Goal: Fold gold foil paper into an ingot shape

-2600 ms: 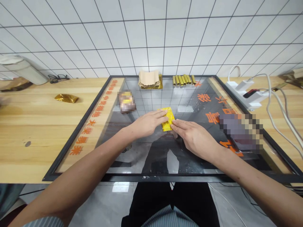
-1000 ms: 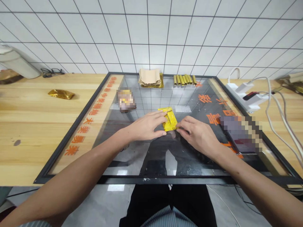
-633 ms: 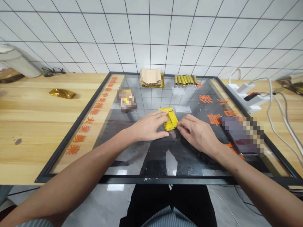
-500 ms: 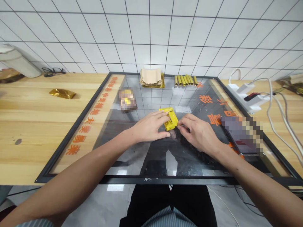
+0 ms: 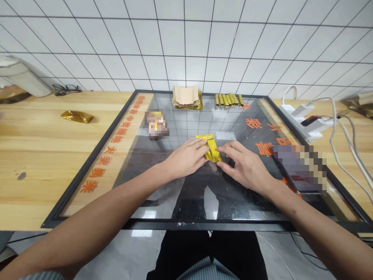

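The left hand [image 5: 185,158] and the right hand [image 5: 245,168] sit close together at the middle of the board, apart from each other but with a folded gold-foil packet [image 5: 211,147] between them. The left fingers [image 5: 199,144] lie over the packet's left edge, apparently pinning it to the glass, while the right fingers [image 5: 223,148] spread at its lower right corner, touching or nearly touching it. Neither hand clearly clamps it.

The glass-topped display board [image 5: 90,165], with its black frame and orange characters, lies on a wooden table [image 5: 43,163]. The smooth glass seems to give the packet a flat surface to be pressed against. At 12 o'clock on the board, a stack of tan paper [image 5: 185,95] rests on gold sheets, and at 1 o'clock lies a row of small gold rolls [image 5: 229,100], both set at the far edge, seemingly to leave room before the hands. A blurred object [image 5: 156,124] sits at 11 o'clock, and another [image 5: 300,168] at 3 o'clock. A crumpled gold wrapper [image 5: 77,116] lies on the table at 10 o'clock.
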`<state>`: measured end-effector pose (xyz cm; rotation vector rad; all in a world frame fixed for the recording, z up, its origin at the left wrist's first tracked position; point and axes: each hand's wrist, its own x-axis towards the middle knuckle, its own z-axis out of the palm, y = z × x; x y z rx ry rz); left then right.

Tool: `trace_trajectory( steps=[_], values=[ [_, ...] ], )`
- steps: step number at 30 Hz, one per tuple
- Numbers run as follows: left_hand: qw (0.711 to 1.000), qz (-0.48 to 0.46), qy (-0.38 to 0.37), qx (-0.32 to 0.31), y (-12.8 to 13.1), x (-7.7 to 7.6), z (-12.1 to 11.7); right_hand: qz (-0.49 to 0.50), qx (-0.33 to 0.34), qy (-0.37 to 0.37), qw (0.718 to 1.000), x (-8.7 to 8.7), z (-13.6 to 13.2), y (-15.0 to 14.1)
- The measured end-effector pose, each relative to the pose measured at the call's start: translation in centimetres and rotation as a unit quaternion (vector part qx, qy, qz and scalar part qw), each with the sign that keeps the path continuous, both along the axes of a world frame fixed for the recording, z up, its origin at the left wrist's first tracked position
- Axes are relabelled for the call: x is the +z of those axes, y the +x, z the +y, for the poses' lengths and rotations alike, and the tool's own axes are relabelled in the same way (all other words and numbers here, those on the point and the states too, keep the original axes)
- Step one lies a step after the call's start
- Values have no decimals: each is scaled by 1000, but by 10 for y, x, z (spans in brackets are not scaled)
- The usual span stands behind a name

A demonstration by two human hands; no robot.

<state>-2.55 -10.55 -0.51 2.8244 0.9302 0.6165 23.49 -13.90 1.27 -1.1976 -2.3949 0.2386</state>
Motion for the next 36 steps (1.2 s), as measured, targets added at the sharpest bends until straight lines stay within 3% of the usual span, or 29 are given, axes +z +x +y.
trace_trajectory(
  steps=[6,14,19,28,36],
  values=[
    [1000,-10,10,-3,-2,0,0,10,40,1,999,-2,4,4],
    [997,32,70,15,3,4,-8,28,44,-4,999,-7,4,7],
    [996,30,80,27,2,0,-12,33,47,-9,998,-6,4,8],
    [995,-92,34,29,-17,-5,-11,36,64,4,997,-4,2,4],
    [995,-91,4,47,-24,-8,-23,41,90,8,995,-9,5,-11]
  ],
)
